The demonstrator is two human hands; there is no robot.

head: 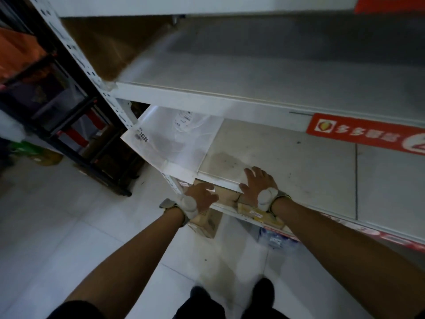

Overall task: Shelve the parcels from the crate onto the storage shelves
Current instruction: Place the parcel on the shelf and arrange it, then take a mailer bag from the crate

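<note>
A brown cardboard box (226,197) sits just under the front edge of the low white shelf board (287,162), partly hidden by it. My left hand (199,199) lies over the box's left end, fingers curled onto it. My right hand (257,184) rests flat on the board's front edge, fingers spread. A white plastic mailer parcel (174,139) with a printed label lies on the board's left end, overhanging the corner. A yellowish parcel (261,216) shows below my right wrist. No crate is in view.
A higher white shelf (253,81) holds a brown cardboard box (103,49) at its left end. Red signs (368,134) run along the shelf fronts. A black rack (76,125) stands left. A bluish packet (276,240) lies low down. My shoes stand on white floor tiles (69,226).
</note>
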